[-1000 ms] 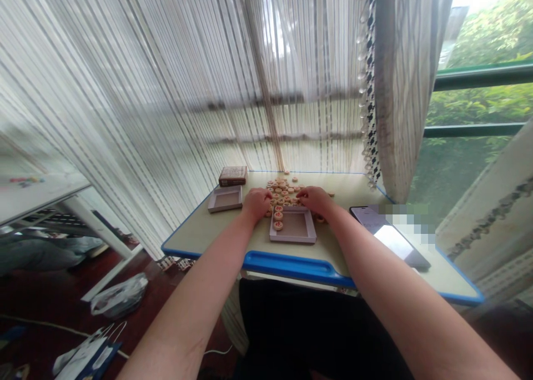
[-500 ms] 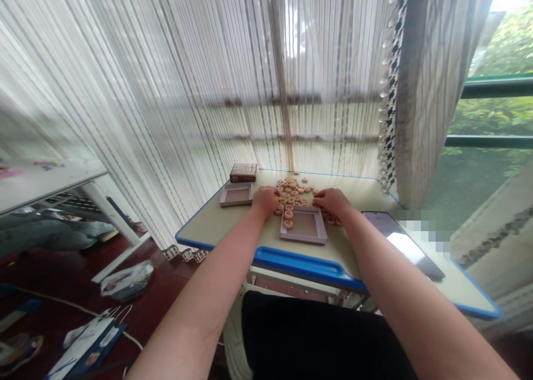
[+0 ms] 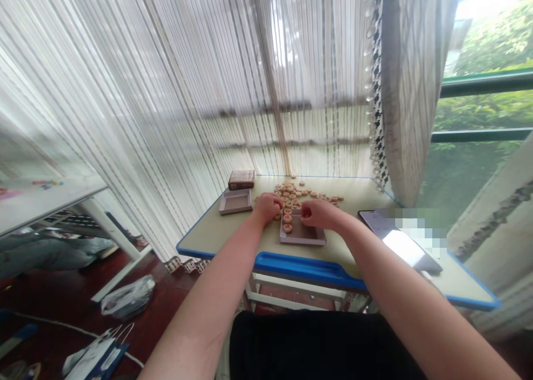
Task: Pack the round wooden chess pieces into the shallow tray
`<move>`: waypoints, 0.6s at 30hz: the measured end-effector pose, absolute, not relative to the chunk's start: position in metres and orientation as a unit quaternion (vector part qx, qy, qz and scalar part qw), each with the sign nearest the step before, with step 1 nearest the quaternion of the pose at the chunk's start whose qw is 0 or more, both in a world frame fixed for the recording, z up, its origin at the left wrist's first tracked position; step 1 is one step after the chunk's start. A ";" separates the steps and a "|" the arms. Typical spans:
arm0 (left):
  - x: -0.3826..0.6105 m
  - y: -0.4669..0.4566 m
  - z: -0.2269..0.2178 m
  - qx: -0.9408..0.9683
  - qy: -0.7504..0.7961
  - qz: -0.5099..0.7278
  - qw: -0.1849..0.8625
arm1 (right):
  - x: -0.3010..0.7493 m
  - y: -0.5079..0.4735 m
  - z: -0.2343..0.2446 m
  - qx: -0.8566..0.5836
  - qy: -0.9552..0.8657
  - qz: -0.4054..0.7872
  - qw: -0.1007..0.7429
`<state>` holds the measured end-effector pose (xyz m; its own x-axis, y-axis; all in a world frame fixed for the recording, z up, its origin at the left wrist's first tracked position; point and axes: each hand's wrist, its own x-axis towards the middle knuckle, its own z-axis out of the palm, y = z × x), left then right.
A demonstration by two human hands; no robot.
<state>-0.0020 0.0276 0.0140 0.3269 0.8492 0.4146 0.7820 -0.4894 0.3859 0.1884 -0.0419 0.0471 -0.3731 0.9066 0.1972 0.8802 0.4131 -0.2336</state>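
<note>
Several round wooden game pieces [image 3: 297, 191] with red marks lie scattered on a small beige desk [image 3: 216, 233] with a blue rim. A shallow grey box tray [image 3: 306, 236] sits in front of the pile, with two pieces [image 3: 287, 223] in its left side. My left hand [image 3: 267, 205] rests curled at the left edge of the pile, touching pieces. My right hand [image 3: 318, 213] hovers over the tray, fingers pinched on a piece [image 3: 306, 213].
A second empty grey tray [image 3: 235, 201] and a brown patterned box [image 3: 241, 179] lie at the desk's far left. A phone [image 3: 397, 238] with a lit screen lies at the right. Striped curtains hang close behind. A plastic bag [image 3: 127, 295] and papers lie on the floor at left.
My right hand has moved from the pile's right side back over the tray, now pinching a piece. The left hand has hardly moved. The view shifted slightly.
</note>
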 end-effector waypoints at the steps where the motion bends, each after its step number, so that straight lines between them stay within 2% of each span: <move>1: -0.002 0.028 0.013 0.818 0.488 0.298 0.058 | 0.188 -0.044 0.046 -0.533 -0.834 0.036 0.136; 11: -0.001 0.030 0.010 0.819 0.472 0.323 0.046 | 0.200 -0.035 0.041 -0.514 -0.846 0.097 0.105; 18: -0.001 0.025 0.014 0.818 0.480 0.314 0.037 | 0.194 -0.036 0.040 -0.484 -0.866 0.050 0.116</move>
<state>-0.0013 0.0254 0.0137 0.3416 0.8087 0.4789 0.7628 -0.5362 0.3614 0.1942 -0.0365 0.0401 -0.5052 0.8496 0.1513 0.8263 0.5268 -0.1992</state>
